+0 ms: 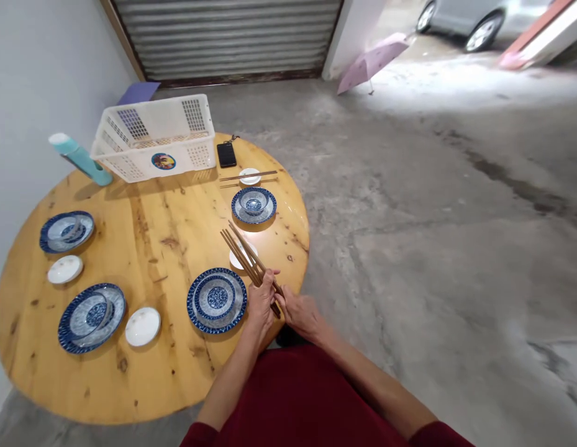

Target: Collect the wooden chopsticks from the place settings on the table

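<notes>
My left hand [261, 298] and my right hand [301, 312] together hold a bundle of brown wooden chopsticks [244, 254] at their lower ends. The sticks point up and left, over a small white dish [242, 256]. Just left of my hands lies a blue patterned plate with a bowl on it [217, 300]. Farther back sits another blue plate and bowl [253, 204], and beyond it one pair of chopsticks [248, 177] rests across a small white dish [249, 177].
The round wooden table [153, 248] also holds two more blue plate sets [91, 316] [67, 231], two white dishes [143, 326] [65, 269], a white plastic basket [153, 138], a teal bottle [79, 159] and a black phone [226, 154]. A pink umbrella [372, 61] lies on the concrete floor.
</notes>
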### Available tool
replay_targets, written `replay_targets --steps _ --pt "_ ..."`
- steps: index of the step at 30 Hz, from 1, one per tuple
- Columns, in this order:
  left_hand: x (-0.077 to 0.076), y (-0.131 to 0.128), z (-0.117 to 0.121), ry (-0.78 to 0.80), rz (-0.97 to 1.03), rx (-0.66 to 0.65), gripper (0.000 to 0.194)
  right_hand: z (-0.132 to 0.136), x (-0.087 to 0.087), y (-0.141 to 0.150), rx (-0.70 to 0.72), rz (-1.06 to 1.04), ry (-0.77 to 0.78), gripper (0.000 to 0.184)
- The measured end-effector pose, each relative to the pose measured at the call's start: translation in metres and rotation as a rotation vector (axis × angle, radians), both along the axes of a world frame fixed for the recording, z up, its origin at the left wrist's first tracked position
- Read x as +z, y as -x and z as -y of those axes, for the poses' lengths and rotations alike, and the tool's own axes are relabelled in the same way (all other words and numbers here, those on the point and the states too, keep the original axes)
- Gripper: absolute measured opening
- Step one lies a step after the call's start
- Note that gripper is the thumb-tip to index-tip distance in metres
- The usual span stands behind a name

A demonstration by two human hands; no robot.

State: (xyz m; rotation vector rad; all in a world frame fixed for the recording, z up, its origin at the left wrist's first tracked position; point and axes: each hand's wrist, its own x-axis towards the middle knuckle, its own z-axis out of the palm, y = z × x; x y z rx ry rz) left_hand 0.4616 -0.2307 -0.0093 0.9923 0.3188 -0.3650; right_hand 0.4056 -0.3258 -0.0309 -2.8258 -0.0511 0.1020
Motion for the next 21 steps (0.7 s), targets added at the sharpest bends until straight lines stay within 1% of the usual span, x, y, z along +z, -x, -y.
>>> replay_targets --steps 3,6,8,10,13,16,19,21 --pt "0.004 0.0 0.008 -0.024 -0.02 0.005 0.052 0.007 -0.002 0.003 0.003 0.02 -0.018 0.028" --pt "0.006 -0.001 0.022 -0.055 -0.043 0.0 0.052 0.02 -0.007 0.003 0.014 0.032 -0.063 0.027" --pt "0.007 -0.001 0.037 -0.063 -0.045 -0.006 0.052 0.035 -0.011 0.003 0.026 0.051 -0.108 0.029" --pt "0.005 -0.002 0.056 -0.071 -0.036 -0.007 0.05 0.055 -0.013 0.003 0.047 0.083 -0.172 0.03" --pt "0.002 -0.003 0.097 -0.095 -0.004 -0.027 0.048 0.098 -0.014 0.003 0.083 0.152 -0.294 0.032" --pt "0.002 -0.003 0.15 -0.124 0.022 -0.074 0.047 0.152 -0.01 0.004 0.07 0.189 -0.425 0.033" --pt "0.006 -0.002 0.208 -0.148 0.024 -0.105 0.047 0.211 -0.006 0.004 0.04 0.111 -0.548 0.031" --pt "0.01 -0.002 0.244 -0.177 0.019 -0.109 0.049 0.247 -0.004 0.004 0.03 0.052 -0.604 0.029"
